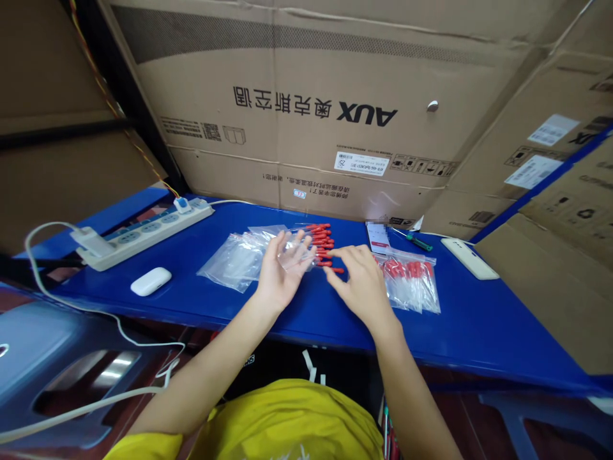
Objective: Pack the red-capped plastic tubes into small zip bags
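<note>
My left hand (280, 271) is turned palm up, with a small clear plastic bag (297, 254) held at its fingers. Just right of it, several small red stick-like pieces (322, 237) lie in a row on the blue table (306, 313). Over the near end of that row is my right hand (361, 281), thumb and forefinger apart, close to a single red piece (338, 270). Whether the fingertips touch it I cannot tell. Flat clear bags (234, 259) are piled left of my left hand. Bags with red pieces inside (407, 278) lie beyond my right hand.
A white power strip (148, 233) and a white earbud case (151, 281) are on the left. At the right lie a green-handled screwdriver (419, 241), a card (378, 236) and a pale phone (469, 258). A large cardboard sheet (297, 147) stands behind the table.
</note>
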